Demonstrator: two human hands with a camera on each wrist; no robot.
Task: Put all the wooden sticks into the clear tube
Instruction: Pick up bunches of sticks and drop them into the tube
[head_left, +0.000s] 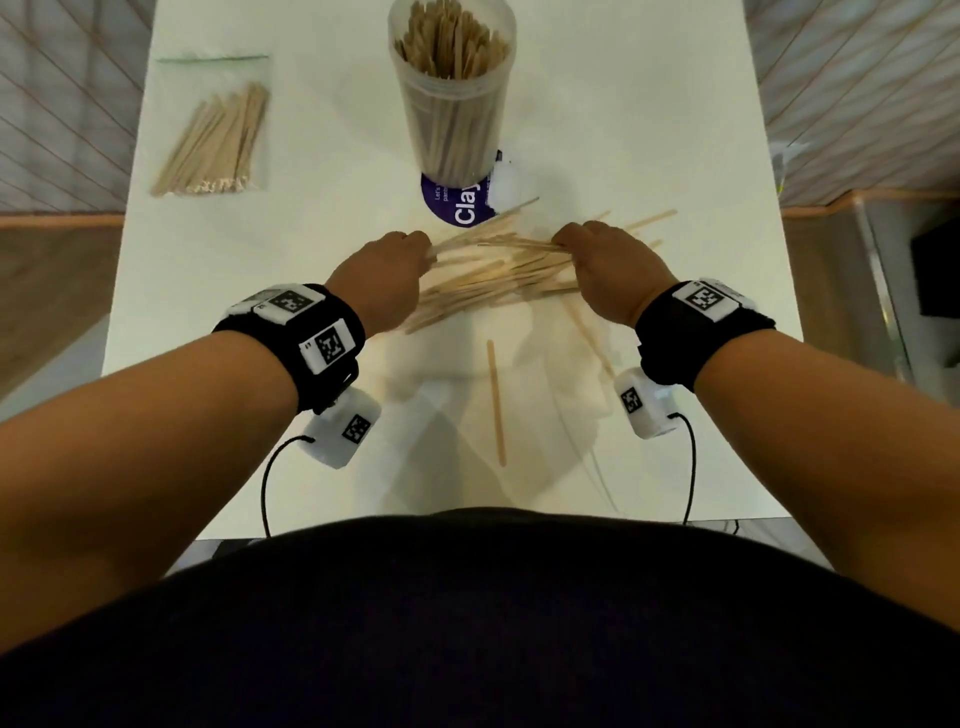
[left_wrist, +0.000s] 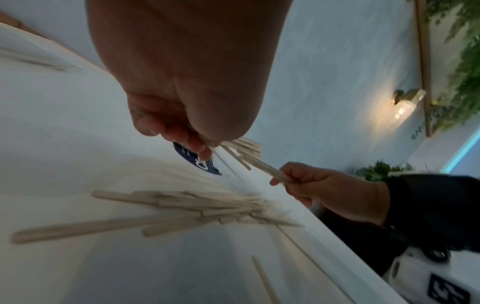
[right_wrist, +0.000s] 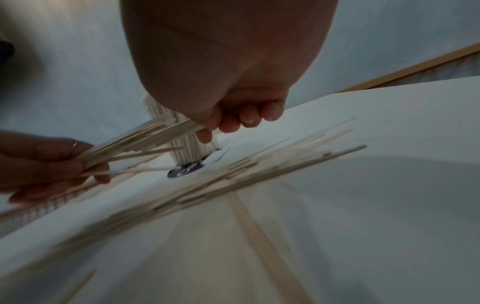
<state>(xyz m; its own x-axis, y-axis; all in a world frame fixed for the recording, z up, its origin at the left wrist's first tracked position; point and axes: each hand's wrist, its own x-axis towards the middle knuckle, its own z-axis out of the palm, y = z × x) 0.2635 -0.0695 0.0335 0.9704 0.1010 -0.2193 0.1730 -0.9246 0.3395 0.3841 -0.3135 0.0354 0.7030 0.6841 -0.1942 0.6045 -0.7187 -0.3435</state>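
Note:
A clear tube (head_left: 452, 93) stands upright at the table's far middle, packed with wooden sticks. In front of it a loose pile of wooden sticks (head_left: 493, 280) lies on the white table. My left hand (head_left: 395, 260) and right hand (head_left: 587, 244) each grip one end of a bundle of sticks (head_left: 498, 243) lifted just above the pile. The wrist views show the same bundle (left_wrist: 246, 156) pinched in curled fingers (right_wrist: 228, 121) at both ends. One lone stick (head_left: 496, 400) lies nearer to me.
A clear plastic bag of sticks (head_left: 218, 140) lies at the far left. A purple round label or lid (head_left: 457, 205) sits under the tube's base, with a white lump (head_left: 506, 184) beside it. A crumpled clear wrapper (head_left: 571, 389) covers the near table.

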